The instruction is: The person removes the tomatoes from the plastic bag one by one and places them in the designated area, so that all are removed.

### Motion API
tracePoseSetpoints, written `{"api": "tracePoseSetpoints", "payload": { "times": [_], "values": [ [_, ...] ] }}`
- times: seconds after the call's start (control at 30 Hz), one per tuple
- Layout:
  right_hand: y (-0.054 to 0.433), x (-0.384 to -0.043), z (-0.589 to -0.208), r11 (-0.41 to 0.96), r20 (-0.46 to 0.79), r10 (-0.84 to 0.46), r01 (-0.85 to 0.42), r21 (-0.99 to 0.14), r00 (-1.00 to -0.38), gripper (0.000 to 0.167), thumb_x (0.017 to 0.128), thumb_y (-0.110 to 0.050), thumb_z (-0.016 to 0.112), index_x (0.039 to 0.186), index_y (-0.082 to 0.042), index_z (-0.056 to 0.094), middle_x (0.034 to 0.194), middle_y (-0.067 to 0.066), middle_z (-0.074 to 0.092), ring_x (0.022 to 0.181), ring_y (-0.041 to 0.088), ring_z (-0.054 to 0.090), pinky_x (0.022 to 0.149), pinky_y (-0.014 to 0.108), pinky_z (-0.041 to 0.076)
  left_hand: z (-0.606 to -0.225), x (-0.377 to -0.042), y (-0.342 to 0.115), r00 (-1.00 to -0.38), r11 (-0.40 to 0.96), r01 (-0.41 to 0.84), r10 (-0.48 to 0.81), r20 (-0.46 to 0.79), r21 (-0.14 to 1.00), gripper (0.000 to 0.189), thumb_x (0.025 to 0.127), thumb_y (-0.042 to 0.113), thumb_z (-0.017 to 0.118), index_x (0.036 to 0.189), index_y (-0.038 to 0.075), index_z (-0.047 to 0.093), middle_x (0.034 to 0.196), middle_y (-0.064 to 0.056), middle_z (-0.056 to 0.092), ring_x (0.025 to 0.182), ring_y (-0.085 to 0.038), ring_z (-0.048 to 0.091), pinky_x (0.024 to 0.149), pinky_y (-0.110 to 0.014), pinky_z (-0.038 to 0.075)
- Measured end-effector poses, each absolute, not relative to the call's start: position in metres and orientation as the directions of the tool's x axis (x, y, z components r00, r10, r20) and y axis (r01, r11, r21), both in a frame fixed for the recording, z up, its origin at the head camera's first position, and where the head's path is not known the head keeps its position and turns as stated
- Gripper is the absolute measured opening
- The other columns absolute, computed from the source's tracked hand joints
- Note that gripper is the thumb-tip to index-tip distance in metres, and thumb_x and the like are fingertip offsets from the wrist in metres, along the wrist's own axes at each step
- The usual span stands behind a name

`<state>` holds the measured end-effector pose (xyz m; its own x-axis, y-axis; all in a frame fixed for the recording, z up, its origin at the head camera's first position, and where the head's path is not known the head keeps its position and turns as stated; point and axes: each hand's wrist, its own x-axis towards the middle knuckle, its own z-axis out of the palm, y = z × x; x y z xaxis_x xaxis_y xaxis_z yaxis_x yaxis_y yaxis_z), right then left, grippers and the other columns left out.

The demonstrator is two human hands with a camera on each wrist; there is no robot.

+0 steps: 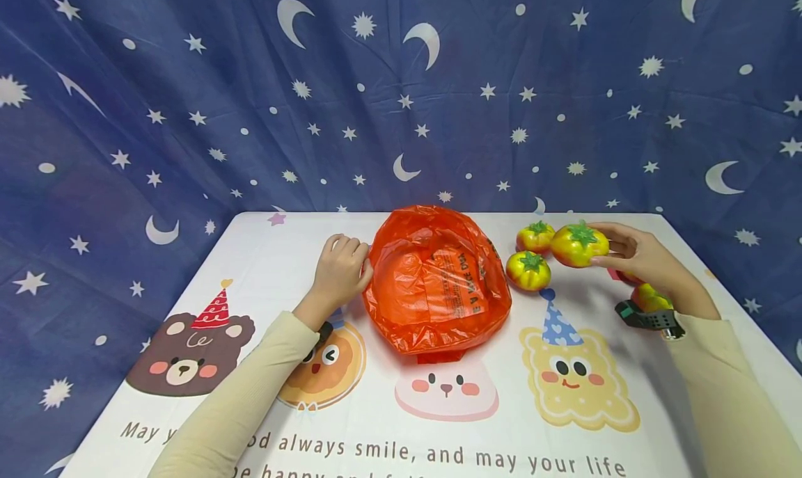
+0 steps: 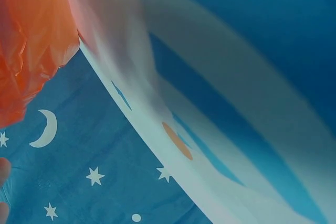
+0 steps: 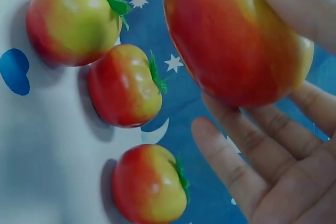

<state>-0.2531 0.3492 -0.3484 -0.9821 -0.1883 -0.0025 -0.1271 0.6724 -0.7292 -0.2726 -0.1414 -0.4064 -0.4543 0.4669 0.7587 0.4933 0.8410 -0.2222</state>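
In the head view, my right hand (image 1: 633,252) holds a red-and-yellow tomato (image 1: 579,245) with a green leafy top above the table. Its thumb lies on one side and its fingers on the other, also seen around the tomato (image 3: 236,35) in the right wrist view. My left hand (image 1: 338,266) is at the left rim of a red plastic bag (image 1: 432,283), fingers loosely bent and thumb near the rim. Two fingertips (image 2: 3,187) show apart from the bag in the left wrist view. The bag's mouth gapes upward.
Two tomatoes, one behind (image 1: 535,236) and one in front (image 1: 528,271), sit right of the bag. Another tomato (image 1: 651,298) is partly hidden by my right wrist. The white tablecloth (image 1: 514,443) has cartoon prints; a blue star-patterned curtain (image 1: 351,165) stands behind.
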Motion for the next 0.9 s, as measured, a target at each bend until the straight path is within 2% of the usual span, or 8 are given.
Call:
{"api": "tracePoseSetpoints", "payload": {
  "times": [0.3, 0.53, 0.9],
  "values": [
    [0.356, -0.248, -0.365, 0.597, 0.030, -0.154, -0.118, -0.794, -0.988, 0.066, 0.087, -0.025, 0.064, 0.140, 0.000, 0.033, 0.105, -0.031, 0.043, 0.088, -0.020, 0.050, 0.073, 0.005, 0.047, -0.406, -0.273, -0.141, -0.451, 0.834, 0.506, 0.473, 0.756, -0.220, 0.010, 0.076, 0.013, 0.054, 0.076, 0.004, 0.058, 0.071, -0.010, 0.059, 0.076, -0.031, 0.058, 0.087, -0.045, 0.047],
    [0.359, -0.247, -0.373, 0.611, -0.010, -0.110, -0.060, -0.790, -0.994, 0.073, 0.087, -0.031, 0.064, 0.143, 0.000, 0.029, 0.106, -0.028, 0.039, 0.087, -0.022, 0.046, 0.073, 0.002, 0.043, -0.404, -0.271, -0.140, -0.455, 0.834, 0.510, 0.470, 0.756, -0.211, 0.008, 0.075, 0.012, 0.056, 0.075, 0.004, 0.058, 0.070, -0.010, 0.059, 0.076, -0.030, 0.058, 0.088, -0.045, 0.046],
    [0.363, -0.249, -0.379, 0.628, -0.024, -0.105, -0.048, -0.777, -0.994, 0.073, 0.085, -0.031, 0.066, 0.141, 0.001, 0.030, 0.106, -0.026, 0.039, 0.086, -0.023, 0.044, 0.073, 0.000, 0.042, -0.406, -0.272, -0.141, -0.457, 0.838, 0.503, 0.465, 0.758, -0.210, 0.009, 0.076, 0.013, 0.053, 0.076, 0.005, 0.059, 0.071, -0.009, 0.060, 0.076, -0.029, 0.058, 0.088, -0.044, 0.047]
  ]
}}
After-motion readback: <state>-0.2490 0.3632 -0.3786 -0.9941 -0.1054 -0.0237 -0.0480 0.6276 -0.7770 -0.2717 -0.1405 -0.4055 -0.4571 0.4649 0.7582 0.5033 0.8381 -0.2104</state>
